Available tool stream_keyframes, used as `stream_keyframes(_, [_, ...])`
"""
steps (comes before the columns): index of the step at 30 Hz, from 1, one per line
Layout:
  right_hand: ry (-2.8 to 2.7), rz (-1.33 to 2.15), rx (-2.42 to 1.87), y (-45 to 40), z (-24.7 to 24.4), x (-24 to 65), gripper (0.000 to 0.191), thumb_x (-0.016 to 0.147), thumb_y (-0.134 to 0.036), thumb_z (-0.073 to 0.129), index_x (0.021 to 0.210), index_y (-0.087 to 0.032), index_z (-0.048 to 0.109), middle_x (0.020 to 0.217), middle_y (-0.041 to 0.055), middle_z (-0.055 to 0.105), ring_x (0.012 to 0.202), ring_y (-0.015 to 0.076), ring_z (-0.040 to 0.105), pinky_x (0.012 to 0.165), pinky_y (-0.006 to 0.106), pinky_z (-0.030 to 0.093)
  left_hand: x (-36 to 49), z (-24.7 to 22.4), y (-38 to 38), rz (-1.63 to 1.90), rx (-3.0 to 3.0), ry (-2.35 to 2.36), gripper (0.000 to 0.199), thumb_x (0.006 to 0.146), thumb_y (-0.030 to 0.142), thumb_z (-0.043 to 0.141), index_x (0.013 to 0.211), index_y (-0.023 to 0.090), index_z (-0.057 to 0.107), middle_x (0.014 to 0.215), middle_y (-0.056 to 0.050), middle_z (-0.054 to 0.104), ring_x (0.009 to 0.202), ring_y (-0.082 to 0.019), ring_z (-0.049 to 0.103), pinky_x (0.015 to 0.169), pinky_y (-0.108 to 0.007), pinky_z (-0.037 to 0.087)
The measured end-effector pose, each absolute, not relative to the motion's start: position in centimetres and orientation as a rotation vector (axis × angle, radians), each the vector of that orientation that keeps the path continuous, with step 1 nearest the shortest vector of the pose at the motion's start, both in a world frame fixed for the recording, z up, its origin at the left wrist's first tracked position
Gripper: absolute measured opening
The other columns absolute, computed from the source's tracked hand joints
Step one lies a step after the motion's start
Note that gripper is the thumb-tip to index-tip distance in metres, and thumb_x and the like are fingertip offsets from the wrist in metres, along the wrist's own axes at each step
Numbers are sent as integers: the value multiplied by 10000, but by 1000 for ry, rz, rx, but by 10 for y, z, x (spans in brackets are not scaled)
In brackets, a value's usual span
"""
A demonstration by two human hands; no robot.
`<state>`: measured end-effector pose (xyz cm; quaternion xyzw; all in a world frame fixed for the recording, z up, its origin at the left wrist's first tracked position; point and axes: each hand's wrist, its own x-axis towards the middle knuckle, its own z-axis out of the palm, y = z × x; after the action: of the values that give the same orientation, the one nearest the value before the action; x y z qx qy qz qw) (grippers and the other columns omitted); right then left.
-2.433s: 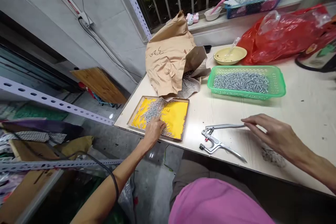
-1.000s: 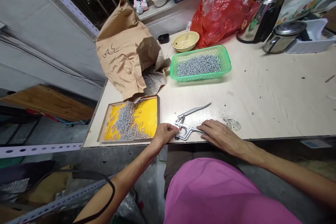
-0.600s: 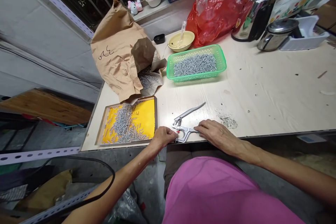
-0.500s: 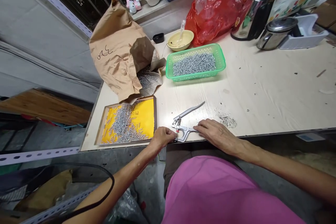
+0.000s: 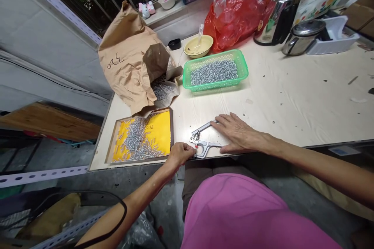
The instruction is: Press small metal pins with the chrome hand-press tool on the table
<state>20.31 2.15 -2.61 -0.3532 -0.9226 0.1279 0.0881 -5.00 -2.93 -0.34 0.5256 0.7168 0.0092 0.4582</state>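
A pair of silver snap pliers (image 5: 207, 146) lies at the table's front edge, its spring-loaded handles spread apart. My right hand (image 5: 238, 134) spans the handles, with fingers over the upper one and the thumb by the end of the lower one. At the jaw, my left hand (image 5: 181, 153) is closed in a pinch. What lies between its fingertips is too small to make out. A red part shows inside the jaw. Left of that hand, a shallow tray with a yellow bottom (image 5: 162, 124) holds a heap of small silver metal pins (image 5: 137, 136).
Behind stands a green basket (image 5: 244, 71) of similar metal pieces. An open brown paper bag (image 5: 125, 62) spills more of them by the tray. Farther back are a cream bowl (image 5: 204, 48), a red plastic bag (image 5: 233, 19), a kettle (image 5: 267, 27) and a metal cup (image 5: 295, 42).
My right hand has moved from the lower handle up across both handles, its fingers reaching the upper one. My left hand stays at the jaw. The view has shifted slightly.
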Motion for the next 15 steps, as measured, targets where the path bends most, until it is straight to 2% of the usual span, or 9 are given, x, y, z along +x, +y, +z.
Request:
stream_keyframes(3, [-2717,392,-1050,19,-22,201,842,700,-529,670,1378,-141,357,1305,207,482,1215,375,415,1008,610,283,-50,-4,-30,27,1277,1767,346,661,486,559,539,165,522,464,57,357,436,-74,321,464,-231,223])
stream_keyframes(10, [-2715,412,-1070,12,-17,202,710,743,-442,665,1335,-151,402,1247,178,527,1146,342,461,998,609,272,-50,-5,-33,70,1275,1787,355,661,495,578,597,147,592,456,60,359,434,-75,320,462,-232,235])
stream_keyframes(15, [-2670,414,-1033,8,-17,202,508,794,-381,637,1230,-173,482,1124,132,583,1041,294,495,955,535,313,-49,-4,-34,68,1246,1814,353,699,485,567,667,138,629,458,66,357,410,-77,334,446,-232,253])
